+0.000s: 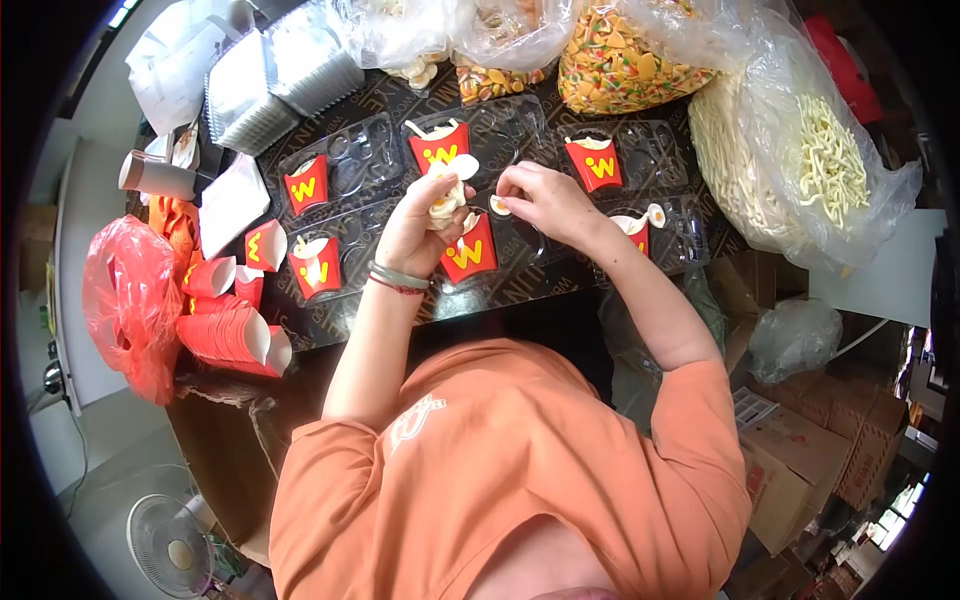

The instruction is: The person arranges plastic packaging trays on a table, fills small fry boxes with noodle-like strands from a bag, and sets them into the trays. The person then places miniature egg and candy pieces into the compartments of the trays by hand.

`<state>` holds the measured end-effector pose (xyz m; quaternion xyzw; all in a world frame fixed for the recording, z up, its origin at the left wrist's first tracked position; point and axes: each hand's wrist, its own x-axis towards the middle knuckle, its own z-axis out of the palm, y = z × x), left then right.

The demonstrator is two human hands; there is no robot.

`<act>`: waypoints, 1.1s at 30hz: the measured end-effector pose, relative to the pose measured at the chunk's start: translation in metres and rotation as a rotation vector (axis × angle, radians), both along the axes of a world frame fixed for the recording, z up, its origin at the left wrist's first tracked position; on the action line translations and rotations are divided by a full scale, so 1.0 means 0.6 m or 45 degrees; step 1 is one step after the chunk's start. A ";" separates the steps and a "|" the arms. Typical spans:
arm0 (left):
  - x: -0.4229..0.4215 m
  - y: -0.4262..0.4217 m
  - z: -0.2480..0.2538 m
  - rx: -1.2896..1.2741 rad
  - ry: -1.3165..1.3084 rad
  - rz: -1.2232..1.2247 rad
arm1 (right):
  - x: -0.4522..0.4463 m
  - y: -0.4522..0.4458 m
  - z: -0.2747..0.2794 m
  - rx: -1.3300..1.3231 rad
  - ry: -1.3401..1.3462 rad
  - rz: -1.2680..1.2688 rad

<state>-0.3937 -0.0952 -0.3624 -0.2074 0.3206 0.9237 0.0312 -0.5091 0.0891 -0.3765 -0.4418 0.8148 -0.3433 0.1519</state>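
Observation:
My left hand (412, 222) is closed around a small bunch of white and yellow fried-egg-shaped candies (446, 208). One round white piece (463, 167) sticks out above its fingers. My right hand (552, 203) pinches another fried-egg candy (499, 205) with an orange centre, just right of my left hand. Below the left hand is a red fries-style carton (471, 252) with a yellow mark; another carton (441, 143) is above it, holding pale sticks. Similar cartons lie in clear plastic trays (362, 150) across the table. At the right, a fried-egg candy (656, 215) lies by a carton (638, 236).
Stacked clear containers (282, 80) stand at the back left. Bags of colourful candies (628, 58) and a large bag of pale strands (832, 165) line the back and right. Nested red cartons (228, 338) and a red plastic bag (130, 300) sit at the left edge.

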 end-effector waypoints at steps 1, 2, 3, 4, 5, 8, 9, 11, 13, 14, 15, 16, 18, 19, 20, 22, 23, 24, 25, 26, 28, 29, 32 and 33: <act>0.002 -0.001 0.001 0.001 -0.012 -0.005 | 0.009 -0.004 -0.002 -0.015 0.313 -0.003; 0.005 0.001 0.004 -0.019 -0.009 -0.017 | 0.010 -0.003 0.001 -0.008 0.355 -0.002; 0.007 0.001 0.005 -0.062 0.006 -0.034 | 0.010 -0.005 0.005 -0.012 0.357 0.003; 0.008 0.002 0.006 -0.105 0.020 -0.055 | 0.009 -0.008 0.014 -0.140 0.148 -0.077; 0.007 0.006 0.006 -0.128 0.009 -0.072 | 0.007 -0.010 0.025 -0.265 -0.062 -0.159; -0.002 0.021 0.006 -0.246 0.042 -0.121 | -0.004 -0.020 0.028 -0.433 -0.713 -0.146; -0.005 0.028 0.009 -0.259 0.062 -0.112 | -0.008 -0.023 0.025 -0.512 -1.015 -0.062; -0.009 0.017 -0.002 -0.198 0.191 -0.163 | -0.017 -0.028 0.033 -0.482 -1.055 -0.001; -0.007 0.009 -0.007 -0.182 0.125 -0.089 | -0.035 -0.046 0.026 -0.560 -0.852 -0.255; -0.005 0.007 -0.008 -0.166 0.049 -0.023 | -0.049 -0.061 0.016 -0.625 -0.672 -0.315; -0.005 0.006 -0.008 -0.166 0.050 -0.015 | -0.062 -0.072 0.009 -0.580 -0.453 -0.375; -0.006 0.005 -0.008 -0.144 0.042 -0.020 | -0.071 -0.085 0.010 -0.535 -0.235 -0.433; -0.007 0.005 -0.004 -0.127 0.036 -0.020 | -0.092 -0.104 -0.010 -0.466 0.229 -0.360; -0.007 0.005 0.001 -0.095 0.039 -0.064 | -0.097 -0.110 -0.015 -0.433 0.459 -0.298; -0.007 0.003 0.004 -0.062 0.044 -0.108 | -0.098 -0.112 -0.022 -0.369 0.534 -0.256; -0.006 -0.003 0.005 -0.065 0.053 -0.127 | -0.098 -0.115 -0.032 -0.339 0.594 -0.206; -0.006 -0.004 0.008 -0.061 0.054 -0.130 | -0.099 -0.115 -0.036 -0.304 0.655 -0.164; -0.005 -0.004 0.009 -0.056 0.054 -0.133 | -0.098 -0.110 -0.040 -0.255 0.680 -0.150; -0.004 -0.006 0.006 -0.054 0.050 -0.131 | -0.096 -0.107 -0.040 -0.253 0.676 -0.148; -0.005 -0.008 0.002 -0.047 0.071 -0.170 | -0.094 -0.104 -0.039 -0.311 0.654 -0.141; -0.008 -0.008 0.003 -0.040 0.100 -0.223 | -0.080 -0.097 -0.021 -0.406 0.341 -0.173; -0.008 -0.003 0.009 -0.071 0.083 -0.230 | -0.064 -0.090 0.003 -0.440 0.049 -0.210; -0.019 0.008 0.003 -0.113 0.094 -0.288 | -0.045 -0.055 0.036 -0.362 -0.342 0.079; -0.022 0.012 0.001 -0.109 0.089 -0.316 | -0.036 -0.045 0.040 -0.429 -0.404 0.073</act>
